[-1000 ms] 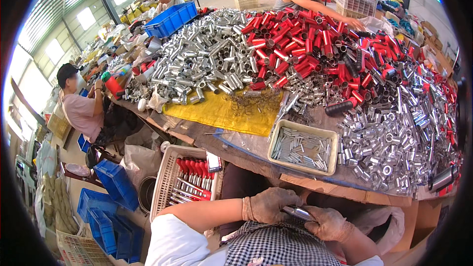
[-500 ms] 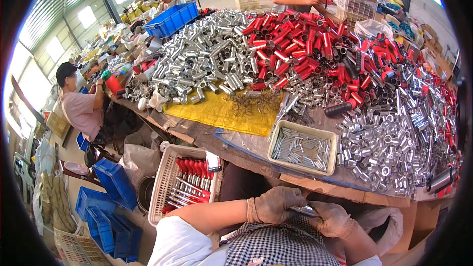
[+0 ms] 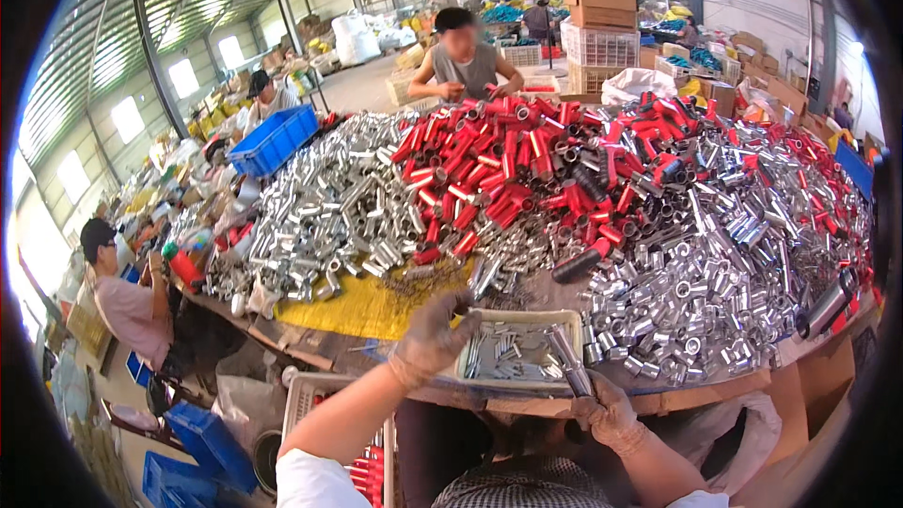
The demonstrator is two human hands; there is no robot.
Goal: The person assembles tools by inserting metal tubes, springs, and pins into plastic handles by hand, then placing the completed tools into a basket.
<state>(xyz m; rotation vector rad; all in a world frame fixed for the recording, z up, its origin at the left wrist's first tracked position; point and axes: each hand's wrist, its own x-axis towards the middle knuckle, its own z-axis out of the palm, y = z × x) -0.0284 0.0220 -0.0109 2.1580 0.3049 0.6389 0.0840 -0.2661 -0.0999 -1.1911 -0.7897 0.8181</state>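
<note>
My right hand (image 3: pixel 608 413), in a dirty work glove, grips a shiny metal tube (image 3: pixel 568 363) by its lower end. The tube tilts up and to the left, over the right edge of a cream plastic tray (image 3: pixel 467 380). Small metal pins (image 3: pixel 508 346) lie scattered in that tray. My gloved left hand (image 3: pixel 435 337) reaches over the tray's left side, thumb and fingers apart, nothing visible between them. Just beyond its fingertips, a tangle of thin wire springs (image 3: pixel 423 282) rests on a yellow sheet (image 3: pixel 357 306).
Silver tubes (image 3: pixel 329 193), red handles (image 3: pixel 499 165) and short metal sleeves (image 3: pixel 687 301) form large heaps on the table. A crate (image 3: pixel 299 404) with red-handled parts stands below left, near blue bins (image 3: pixel 212 442). A co-worker (image 3: pixel 461 61) works across the table; another person (image 3: pixel 122 292) sits at left.
My hands were together at my lap around a metal piece. The left has moved forward to the tray; the right has raised the tube. The view has tilted up and right.
</note>
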